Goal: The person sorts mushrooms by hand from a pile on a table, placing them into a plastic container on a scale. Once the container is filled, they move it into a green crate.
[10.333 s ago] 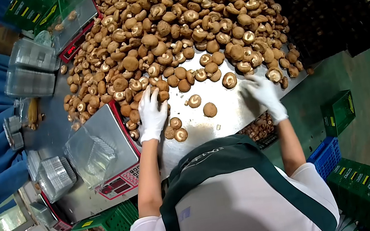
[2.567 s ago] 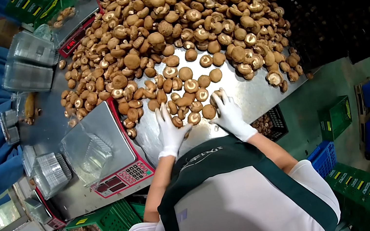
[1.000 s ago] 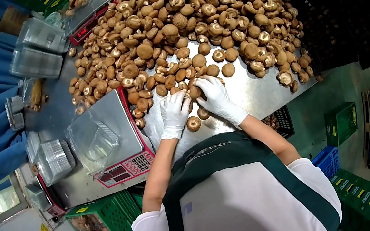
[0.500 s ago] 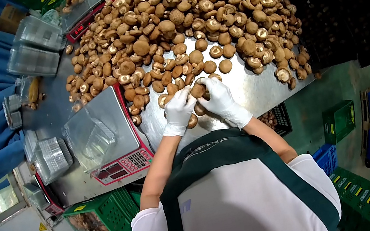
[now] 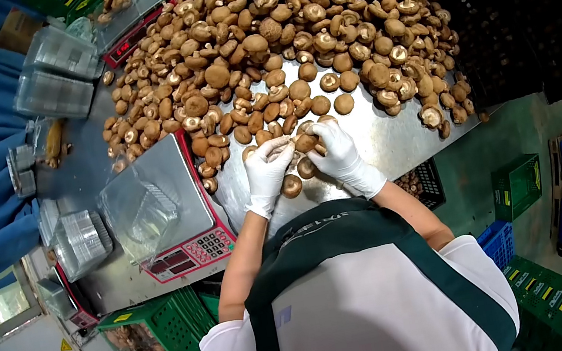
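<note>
Left hand (image 5: 267, 172) and right hand (image 5: 339, 156), white-gloved, both close on one brown round-capped mushroom (image 5: 304, 143), just above the bare steel tabletop (image 5: 383, 138); slack pinch could drop it; a wrist nudge may roll the loose mushrooms (image 5: 291, 186) off the near edge.

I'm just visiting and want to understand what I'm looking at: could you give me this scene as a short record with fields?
Left hand: white glove, fingertips on a mushroom
Right hand: white glove, closed on the same mushroom
Below the hands: two loose mushrooms
Table: steel, bearing a big mushroom pile
Scale: left of the hands, clear tray on it
Crate: green, lower left, mushrooms inside
</note>
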Available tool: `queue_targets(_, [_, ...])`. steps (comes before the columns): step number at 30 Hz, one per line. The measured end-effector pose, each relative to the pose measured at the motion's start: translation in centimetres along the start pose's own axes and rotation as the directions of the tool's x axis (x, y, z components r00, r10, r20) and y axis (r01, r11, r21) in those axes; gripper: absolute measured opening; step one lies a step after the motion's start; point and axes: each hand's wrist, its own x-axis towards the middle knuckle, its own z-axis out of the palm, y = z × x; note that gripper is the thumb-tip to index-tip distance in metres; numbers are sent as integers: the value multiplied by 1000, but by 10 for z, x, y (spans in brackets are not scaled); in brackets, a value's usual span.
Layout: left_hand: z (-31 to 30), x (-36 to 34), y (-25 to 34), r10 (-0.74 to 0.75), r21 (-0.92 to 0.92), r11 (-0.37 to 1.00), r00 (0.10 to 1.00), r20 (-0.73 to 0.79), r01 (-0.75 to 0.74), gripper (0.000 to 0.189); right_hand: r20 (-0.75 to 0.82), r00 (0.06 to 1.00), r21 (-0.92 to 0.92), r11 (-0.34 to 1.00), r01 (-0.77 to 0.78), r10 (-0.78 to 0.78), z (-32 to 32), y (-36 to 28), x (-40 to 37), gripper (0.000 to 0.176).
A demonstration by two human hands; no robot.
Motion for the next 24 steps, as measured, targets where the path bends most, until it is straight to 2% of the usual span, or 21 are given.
queue_targets(3, [-1, -2, 3, -21, -39, 999, 1000, 2, 21, 21, -19, 996, 35, 996, 86, -85, 0, 4, -1, 46])
queue_targets(5, [0, -3, -2, 100, 212, 972, 995, 0, -97, 19, 18, 985, 20, 985, 170, -171, -3, 2, -3, 44])
queue_targets(7, [3, -5, -3, 145, 257, 957, 989, -24, -134, 18, 31, 982, 0, 982, 187, -187, -4, 1, -3, 43])
queue_targets(9, [-1, -4, -10, 356, 550, 788, 933, -42, -276, 20, 10, 985, 18, 985, 174, -175, -4, -1, -3, 43])
queue_targets(10, [-3, -5, -12, 357, 551, 787, 933, -42, -277, 20, 9, 984, 18, 984, 175, -175, -4, -3, -4, 43])
queue_targets(12, [-5, -7, -12, 391, 508, 800, 920, -39, -319, 21, 16, 999, 124, 991, 43, -45, -5, -6, -6, 45])
queue_targets(13, [-5, -9, -10, 394, 509, 799, 918, -38, -321, 21, 14, 999, 124, 991, 45, -48, -4, -6, -7, 45])
queue_targets(15, [-4, -18, 1, 185, 111, 979, 975, -122, -172, 21, -25, 1000, 134, 991, 15, -12, -1, -4, -9, 47])
queue_targets(16, [-9, -26, 11, 112, 219, 973, 982, -153, -77, 22, -26, 1000, 136, 991, 18, -14, -1, -4, -9, 47])
queue_targets(17, [-20, -28, 0, 110, 165, 983, 978, -176, -81, 22, -17, 999, 136, 990, -27, 29, -2, -3, -10, 48])
queue_targets(19, [-42, -38, -10, 144, 362, 931, 958, -250, -46, 20, -7, 997, 135, 988, -71, 73, -7, 2, -12, 49])
queue_targets(21, [-48, -59, -3, 124, 620, 777, 941, -315, 105, 18, 96, 969, 43, 972, -231, 226, -15, 12, -17, 50])
queue_targets(22, [-63, -63, -20, 49, 599, 782, 939, -339, 175, 18, 159, 920, -25, 933, -359, 359, -19, 19, -23, 51])
queue_targets(23, [-74, -71, -35, 48, 594, 784, 936, -348, 181, 18, 265, 815, -104, 855, -508, 516, -26, 25, -27, 54])
queue_targets(24, [-79, -80, -40, 48, 782, 583, 952, -303, 220, 20, 296, 776, -175, 830, -529, 557, -30, 35, -33, 56])
